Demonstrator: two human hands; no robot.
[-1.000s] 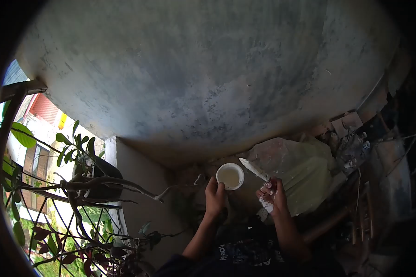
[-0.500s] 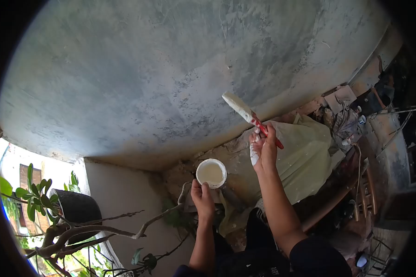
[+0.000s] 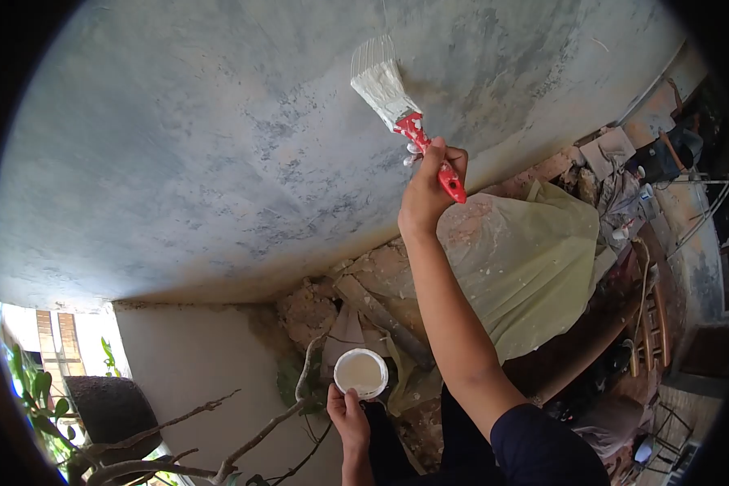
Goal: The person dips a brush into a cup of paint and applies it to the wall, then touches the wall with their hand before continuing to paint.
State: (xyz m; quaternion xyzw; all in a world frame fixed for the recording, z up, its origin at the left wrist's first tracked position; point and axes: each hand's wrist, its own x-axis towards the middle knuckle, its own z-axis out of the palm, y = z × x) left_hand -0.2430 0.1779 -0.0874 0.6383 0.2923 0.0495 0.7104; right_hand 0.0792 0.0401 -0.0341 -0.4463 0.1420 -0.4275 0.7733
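Note:
My right hand (image 3: 431, 182) is closed around the red handle of a paintbrush (image 3: 387, 91), its bristles coated in white paint. The bristle tips are against the blotchy grey wall (image 3: 243, 146), where faint pale streaks run up from them. White paint is smeared on the fingers of this hand. Lower down, my left hand (image 3: 349, 417) grips the rim of a small white tub (image 3: 361, 373), thumb over the edge. Pale paint shows inside the tub, which is well away from the brush.
A pale yellow-green sheet (image 3: 543, 267) spattered with white covers something along the wall's foot. Bare branches (image 3: 259, 437) reach in from the lower left beside a dark plant pot (image 3: 113, 413). Wooden furniture (image 3: 652, 332) and clutter stand at the right.
My right hand has raised the paintbrush up and to the left, onto the wall, turning its broad side into view. My left hand and the tub sit lower in view.

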